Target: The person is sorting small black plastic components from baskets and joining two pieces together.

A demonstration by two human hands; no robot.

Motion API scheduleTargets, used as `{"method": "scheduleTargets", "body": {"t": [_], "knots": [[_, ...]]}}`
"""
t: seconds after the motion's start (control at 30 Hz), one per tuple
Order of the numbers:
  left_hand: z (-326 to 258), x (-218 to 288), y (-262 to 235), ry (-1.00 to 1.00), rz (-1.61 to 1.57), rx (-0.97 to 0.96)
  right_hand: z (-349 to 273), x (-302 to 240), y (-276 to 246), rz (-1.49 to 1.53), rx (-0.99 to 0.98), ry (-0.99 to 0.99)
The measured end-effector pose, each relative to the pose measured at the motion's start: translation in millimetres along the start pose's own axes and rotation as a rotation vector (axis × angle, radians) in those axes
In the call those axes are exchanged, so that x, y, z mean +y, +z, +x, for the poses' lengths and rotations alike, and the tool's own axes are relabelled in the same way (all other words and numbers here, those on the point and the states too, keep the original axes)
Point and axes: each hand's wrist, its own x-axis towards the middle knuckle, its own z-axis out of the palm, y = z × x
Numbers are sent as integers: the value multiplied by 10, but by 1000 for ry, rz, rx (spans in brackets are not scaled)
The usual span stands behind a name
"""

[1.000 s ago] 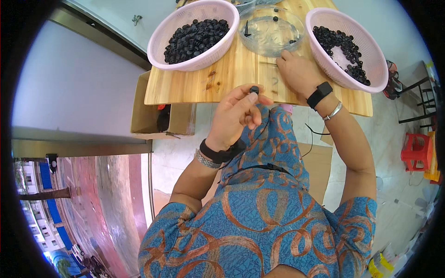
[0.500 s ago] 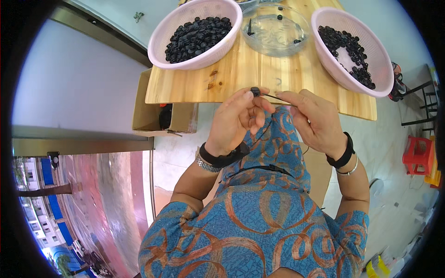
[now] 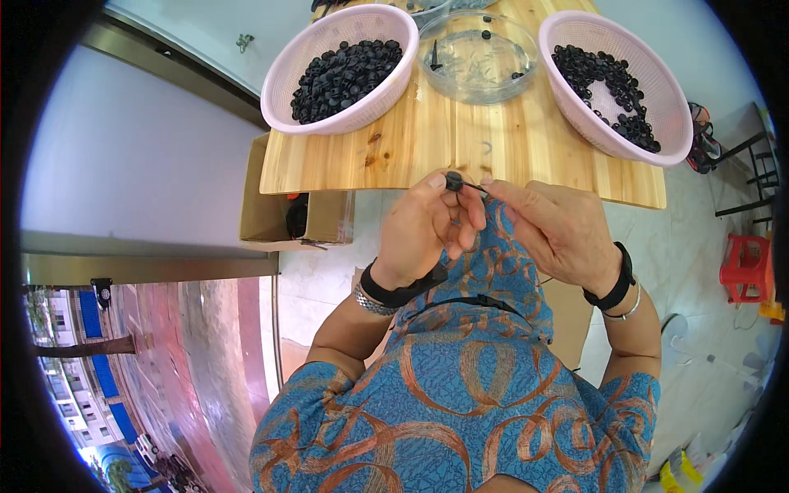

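Note:
Between the thumb and fingers of my left hand (image 3: 419, 220) is a small round black cap-like part (image 3: 454, 181). My right hand (image 3: 563, 230) pinches a thin dark stick-like tool (image 3: 474, 187), whose tip meets the part. Both hands are just in front of the wooden table's near edge, above my lap. At the table's left, a pink basket (image 3: 275, 90) holds a heap of similar black parts (image 3: 349, 78). Another pink basket (image 3: 678, 123) at the right has smaller black ring-like pieces (image 3: 604, 86). The tool's far end is hidden in my right hand.
A clear round tray (image 3: 477, 97) with a few black pieces stands between the baskets on the wooden table (image 3: 427, 152). An open cardboard box (image 3: 333, 222) sits below the table's left corner. At far right are a red stool (image 3: 744, 267) and a dark chair frame (image 3: 744, 164).
My right hand has moved a little closer to the left, so less of the tool shows between them. The black part stays in my left fingers. The view has shifted slightly.

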Motion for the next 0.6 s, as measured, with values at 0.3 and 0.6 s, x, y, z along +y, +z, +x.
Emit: {"method": "scheduleTargets", "body": {"t": [0.3,0.6], "knots": [[1,-218,225,158,237,14,-46,26,214,-2,117,-11],[46,-120,95,241,124,-24,-32,-6,30,55,56,16]]}}
